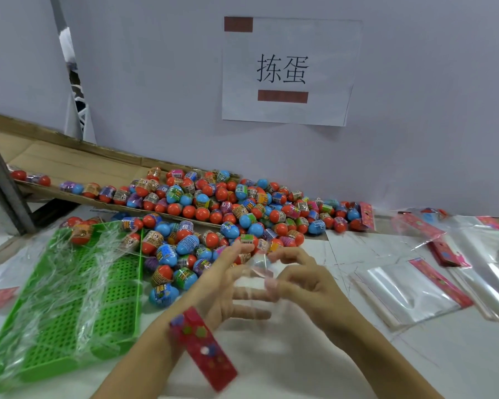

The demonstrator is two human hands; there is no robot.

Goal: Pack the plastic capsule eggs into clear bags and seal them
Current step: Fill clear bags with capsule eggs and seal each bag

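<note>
A large heap of red, blue and labelled plastic capsule eggs spreads over the table's middle and a cardboard ramp. Both hands hold one clear bag in front of the heap. Its red printed header card hangs down over my left wrist. My left hand is inside or behind the clear film with fingers spread. My right hand pinches the bag's edge between thumb and curled fingers. No egg shows inside this bag.
A green perforated tray at the left holds clear plastic strips and an egg or two. Stacks of empty clear bags with red headers lie at the right. A cardboard ramp and a white wall with a paper sign stand behind.
</note>
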